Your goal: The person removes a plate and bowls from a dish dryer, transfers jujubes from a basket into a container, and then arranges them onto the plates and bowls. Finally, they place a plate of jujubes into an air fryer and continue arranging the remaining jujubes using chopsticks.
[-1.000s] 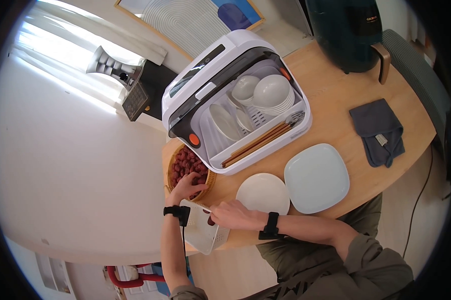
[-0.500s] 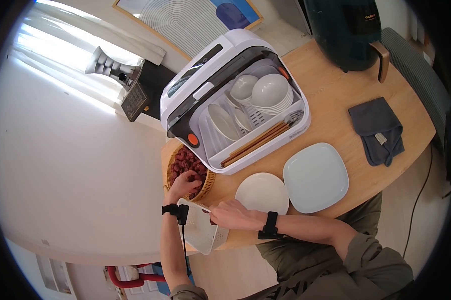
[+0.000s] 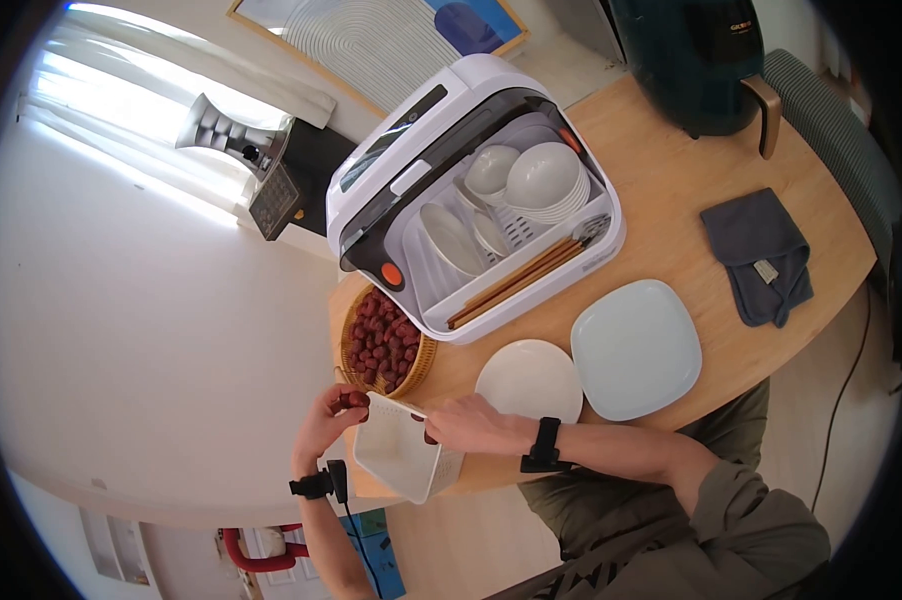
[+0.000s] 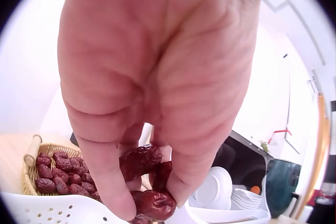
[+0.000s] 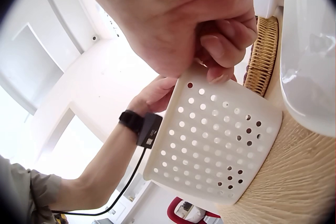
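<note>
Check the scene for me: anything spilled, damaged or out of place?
Nothing looks spilled or damaged. One mild oddity: the white basket sits right by the edge of the table, perhaps overhanging; I can't tell. That looks insecure, though the right hand grips its rim. The left hand pinches dates.

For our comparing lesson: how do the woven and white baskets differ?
The woven basket is tan wickerwork; the white basket has punched holes. The woven basket looks round, the white basket angular. Fingers touch the white basket's rim; no hand touches the woven basket. Both are open-topped.
</note>
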Tool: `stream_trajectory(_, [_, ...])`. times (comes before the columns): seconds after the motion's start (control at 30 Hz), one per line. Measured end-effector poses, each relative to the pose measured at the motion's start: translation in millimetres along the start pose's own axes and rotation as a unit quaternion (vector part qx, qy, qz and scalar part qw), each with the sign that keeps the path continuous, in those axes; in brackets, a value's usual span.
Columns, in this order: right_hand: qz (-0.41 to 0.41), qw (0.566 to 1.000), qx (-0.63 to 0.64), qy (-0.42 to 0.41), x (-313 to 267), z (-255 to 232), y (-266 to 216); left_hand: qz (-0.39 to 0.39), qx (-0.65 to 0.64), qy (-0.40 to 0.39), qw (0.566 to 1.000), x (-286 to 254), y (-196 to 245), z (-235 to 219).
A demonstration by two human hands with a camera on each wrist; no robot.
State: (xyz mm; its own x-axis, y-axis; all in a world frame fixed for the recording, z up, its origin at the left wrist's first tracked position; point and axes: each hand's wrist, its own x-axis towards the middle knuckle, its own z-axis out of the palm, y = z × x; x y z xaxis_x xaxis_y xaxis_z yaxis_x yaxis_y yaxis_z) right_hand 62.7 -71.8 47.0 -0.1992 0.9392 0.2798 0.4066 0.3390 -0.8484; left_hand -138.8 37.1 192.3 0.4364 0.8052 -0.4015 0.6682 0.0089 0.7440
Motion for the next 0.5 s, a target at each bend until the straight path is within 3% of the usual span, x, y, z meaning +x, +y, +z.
stream_trajectory(0.17, [0.008,0.999,0.026,-0.023,1.3,0.7,0.9,-0.024,0.126,-0.087,0.988,-40.9,-5.9,14.2])
stream_trajectory(0.2, [0.013,0.999,0.014,-0.031,1.9,0.8,0.8,-0.028,0.281,-0.087,0.955,-41.5,-10.7,14.2])
stream_trajectory(0.23, [0.018,0.999,0.001,-0.038,2.6,0.4,0.4,-0.027,0.28,-0.086,0.956,-39.3,-10.8,17.8])
stream_trajectory(0.3, [0.018,0.999,-0.006,-0.039,2.5,-0.3,-0.1,0.067,0.32,0.025,0.945,-29.1,-6.1,27.7])
stream_trajectory(0.33, [0.018,0.999,-0.013,-0.04,2.2,-1.7,-0.8,0.104,0.3,0.045,0.947,-16.8,-6.4,26.0])
stream_trajectory(0.37, [0.02,0.999,-0.015,-0.039,1.8,-3.2,-1.8,0.106,0.299,0.044,0.947,-0.5,-12.2,22.9])
stream_trajectory(0.43, [0.026,0.999,-0.013,-0.02,1.6,-4.6,-4.2,0.201,0.28,0.084,0.935,34.4,-25.4,15.8])
stream_trajectory(0.5, [0.015,1.0,-0.009,-0.018,1.6,-4.8,-2.5,0.185,0.312,0.055,0.93,67.4,-18.4,16.3])
